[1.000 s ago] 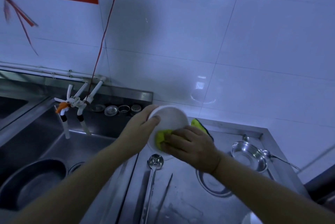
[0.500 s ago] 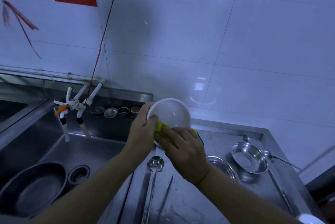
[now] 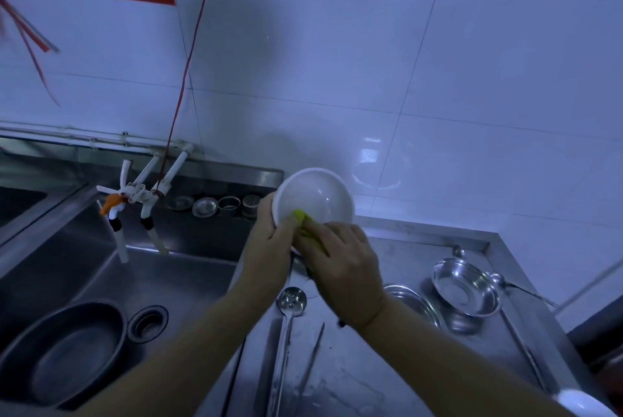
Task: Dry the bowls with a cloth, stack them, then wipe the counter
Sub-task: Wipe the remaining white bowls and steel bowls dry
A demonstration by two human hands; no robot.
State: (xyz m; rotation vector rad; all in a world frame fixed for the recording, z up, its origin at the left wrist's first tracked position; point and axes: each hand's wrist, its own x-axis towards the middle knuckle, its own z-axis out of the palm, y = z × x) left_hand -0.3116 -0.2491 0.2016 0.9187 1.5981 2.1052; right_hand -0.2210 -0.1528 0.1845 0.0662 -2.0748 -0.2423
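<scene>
Dark basin [image 3: 72,357] sits in sink [image 3: 188,281] at 8 o'clock. Centre: left hand [image 3: 269,244] grips white bowl [image 3: 315,197] by its rim, tilted above counter [image 3: 387,366]; right hand [image 3: 340,265] pinches yellow cloth [image 3: 305,221] against bowl's lower rim. Steel bowl [image 3: 467,286] at 4 o'clock.

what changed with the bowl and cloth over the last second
The white round bowl has been turned, so its open inside now faces the camera more fully. The right hand has worked the yellow-green cloth from the bowl's face down to its lower rim, where less cloth shows. The left hand still grips the bowl's left edge. The steel ladle and small steel bowl lie unmoved on the counter.
</scene>
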